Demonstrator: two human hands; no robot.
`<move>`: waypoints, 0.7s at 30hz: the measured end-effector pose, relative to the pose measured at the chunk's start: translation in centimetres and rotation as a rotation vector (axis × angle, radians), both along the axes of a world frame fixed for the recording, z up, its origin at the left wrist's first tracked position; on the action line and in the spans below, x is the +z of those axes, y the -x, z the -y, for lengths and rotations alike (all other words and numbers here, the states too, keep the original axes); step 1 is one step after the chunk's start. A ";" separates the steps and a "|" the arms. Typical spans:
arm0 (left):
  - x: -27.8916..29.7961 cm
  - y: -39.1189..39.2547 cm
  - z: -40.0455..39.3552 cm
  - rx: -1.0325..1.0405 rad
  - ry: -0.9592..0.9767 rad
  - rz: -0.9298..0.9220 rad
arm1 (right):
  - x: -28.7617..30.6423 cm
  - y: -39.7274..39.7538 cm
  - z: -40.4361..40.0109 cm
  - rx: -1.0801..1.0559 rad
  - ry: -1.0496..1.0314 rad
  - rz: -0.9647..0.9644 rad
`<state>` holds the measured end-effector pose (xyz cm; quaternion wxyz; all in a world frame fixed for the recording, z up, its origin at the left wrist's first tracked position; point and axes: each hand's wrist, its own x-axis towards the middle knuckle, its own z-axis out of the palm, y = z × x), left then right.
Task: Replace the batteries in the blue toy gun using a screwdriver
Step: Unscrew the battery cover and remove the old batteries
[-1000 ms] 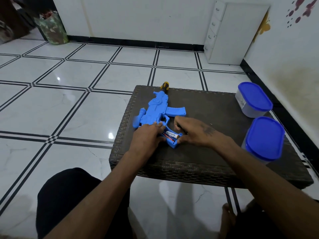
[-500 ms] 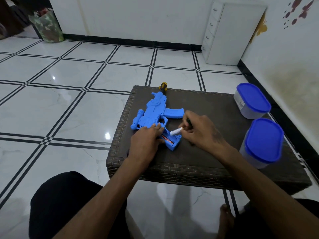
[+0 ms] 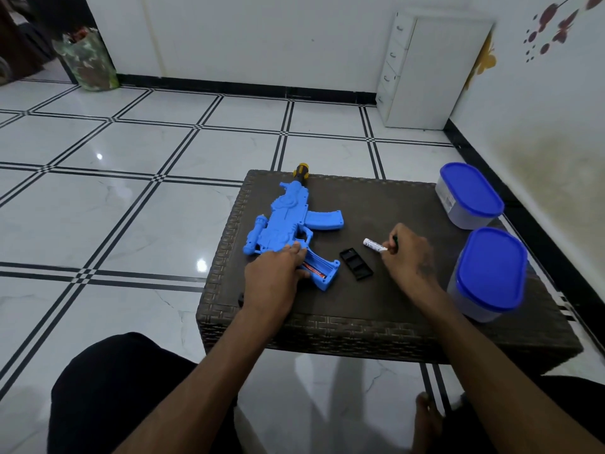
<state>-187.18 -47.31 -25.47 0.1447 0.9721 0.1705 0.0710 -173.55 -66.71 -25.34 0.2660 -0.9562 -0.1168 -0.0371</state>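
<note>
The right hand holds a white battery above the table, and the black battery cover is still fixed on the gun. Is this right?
Not quite. In the head view the black cover lies on the table beside the gun. The right hand does hold the white battery.

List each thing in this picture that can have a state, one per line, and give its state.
toy gun: lying flat, battery compartment open
battery compartment: uncovered, one battery inside
compartment cover: off, lying on the table
white battery: out, pinched by right hand
left hand: resting on the gun
far container: lid on
near container: lid on
</note>
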 end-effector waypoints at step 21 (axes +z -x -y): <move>0.4 0.1 0.6 -0.005 -0.073 -0.002 | 4.6 5.3 -3.2 0.373 -0.456 -0.034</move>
